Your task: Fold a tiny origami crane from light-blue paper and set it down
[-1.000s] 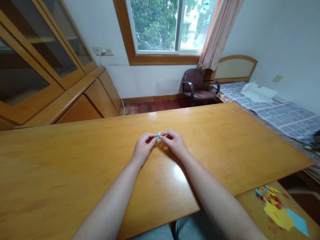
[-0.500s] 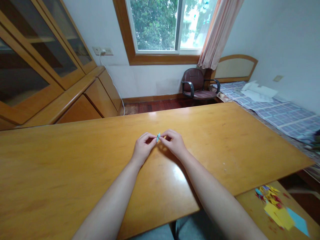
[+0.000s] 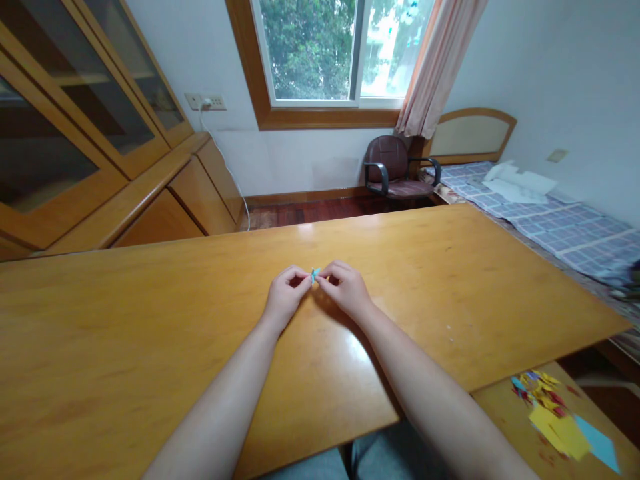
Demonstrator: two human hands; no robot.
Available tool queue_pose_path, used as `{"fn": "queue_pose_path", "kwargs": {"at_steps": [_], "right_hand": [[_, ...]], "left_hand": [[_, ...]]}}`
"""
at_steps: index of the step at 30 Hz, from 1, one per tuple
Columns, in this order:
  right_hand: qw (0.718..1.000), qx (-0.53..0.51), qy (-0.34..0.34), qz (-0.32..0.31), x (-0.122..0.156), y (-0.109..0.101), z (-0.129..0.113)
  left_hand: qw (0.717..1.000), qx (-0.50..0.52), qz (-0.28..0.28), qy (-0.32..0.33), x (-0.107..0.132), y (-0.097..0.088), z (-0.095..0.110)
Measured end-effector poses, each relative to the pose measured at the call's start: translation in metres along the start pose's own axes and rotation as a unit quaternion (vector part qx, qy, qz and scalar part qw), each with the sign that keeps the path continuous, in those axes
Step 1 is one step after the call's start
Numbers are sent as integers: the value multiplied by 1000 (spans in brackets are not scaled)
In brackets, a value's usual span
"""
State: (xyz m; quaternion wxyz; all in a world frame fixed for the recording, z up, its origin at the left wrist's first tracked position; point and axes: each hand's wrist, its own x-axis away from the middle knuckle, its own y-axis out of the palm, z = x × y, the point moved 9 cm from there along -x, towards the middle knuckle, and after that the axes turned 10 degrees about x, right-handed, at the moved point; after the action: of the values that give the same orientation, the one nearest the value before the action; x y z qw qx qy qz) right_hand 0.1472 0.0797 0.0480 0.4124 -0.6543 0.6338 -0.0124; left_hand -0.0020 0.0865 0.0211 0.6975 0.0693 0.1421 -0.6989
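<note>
A small folded piece of light blue paper point(image 3: 315, 275) is held between my two hands, above the middle of the wooden table point(image 3: 150, 320). My left hand point(image 3: 289, 295) pinches its left side between thumb and fingertips. From the right, my right hand point(image 3: 346, 288) is closed on it with thumb and forefinger. The paper has pointed ends sticking up and to the right; its exact folded shape is too small to make out. Both forearms reach forward from the table's near edge.
At the lower right, a lower wooden surface point(image 3: 505, 413) bears a pile of small folded yellow, red and blue papers point(image 3: 543, 390), yellow sheets point(image 3: 560, 432) and a light blue sheet point(image 3: 597, 443). A chair point(image 3: 387, 167) and a bed point(image 3: 560, 220) stand beyond the table; a cabinet point(image 3: 150, 213) is left.
The blue paper has turned slightly and dipped to the left, its points now spread differently. My right fingers have shifted a little left along it; my left hand stays nearly in place.
</note>
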Motion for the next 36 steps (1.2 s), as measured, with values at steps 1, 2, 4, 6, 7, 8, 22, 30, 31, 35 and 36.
{"fn": "queue_pose_path", "kwargs": {"at_steps": [1, 2, 4, 6, 7, 8, 22, 30, 31, 35, 36], "right_hand": [[1000, 5, -3, -1, 0, 1, 0], [1000, 10, -6, -2, 0, 1, -1], [1000, 15, -8, -4, 0, 2, -2], [1000, 7, -6, 3, 0, 1, -2], [1000, -3, -1, 8, 0, 0, -2], [1000, -14, 6, 14, -1, -2, -1], [994, -76, 67, 31, 0, -3, 11], [995, -66, 64, 28, 0, -3, 11], [995, -67, 67, 28, -1, -4, 12], [994, -73, 72, 29, -2, -5, 11], [994, -75, 73, 29, -2, -5, 11]], "left_hand": [[1000, 1, 1, -3, 0, 0, -2], [1000, 3, 2, -7, -1, -1, -4], [1000, 7, 4, -15, -1, -1, -7], [1000, 16, 6, -24, -1, -1, -8], [999, 25, 5, -31, -2, 0, -8], [999, 35, 3, -39, -2, 1, -8], [996, 67, -18, -64, -2, 6, -11], [996, 55, -23, -59, -3, 7, -12], [996, 59, -26, -62, -3, 8, -11], [996, 61, -41, -57, -3, 11, -7], [996, 58, -44, -54, -3, 11, -7]]}}
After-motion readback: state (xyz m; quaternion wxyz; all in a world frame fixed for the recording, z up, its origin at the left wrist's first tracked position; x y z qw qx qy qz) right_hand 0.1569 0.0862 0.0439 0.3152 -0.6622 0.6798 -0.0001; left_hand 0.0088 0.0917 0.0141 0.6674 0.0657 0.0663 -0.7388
